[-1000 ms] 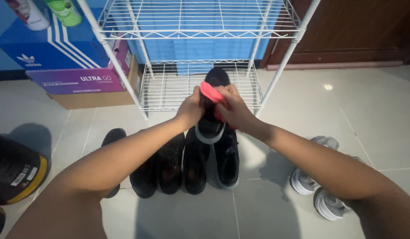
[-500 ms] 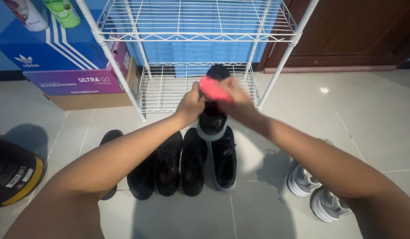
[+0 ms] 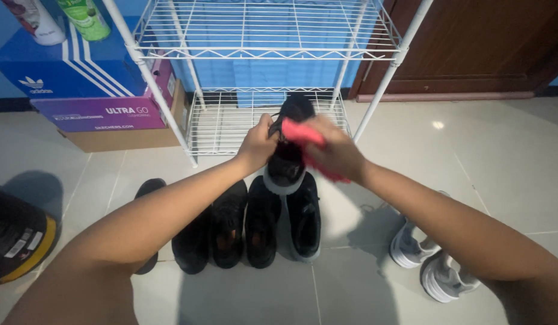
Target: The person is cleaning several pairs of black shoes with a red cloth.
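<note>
My left hand (image 3: 259,143) grips a black sneaker (image 3: 289,150) with a grey sole, held up in the air with its toe pointing away from me. My right hand (image 3: 335,150) presses a pink cloth (image 3: 304,135) against the sneaker's right side; the hand is blurred with motion. Both arms reach out over a row of black shoes (image 3: 249,219) standing on the tiled floor below. The sneaker hangs in front of the lower shelf of a white wire rack (image 3: 222,123).
A pair of white sneakers (image 3: 432,265) lies on the floor at the right. Stacked shoe boxes, blue (image 3: 74,63), purple and brown, stand left of the rack with bottles on top. A black and yellow container (image 3: 17,232) sits at the far left. A brown door (image 3: 471,42) stands behind.
My right hand has slid the pink cloth down and to the right along the sneaker. The sneaker has dropped slightly in my left hand's grip.
</note>
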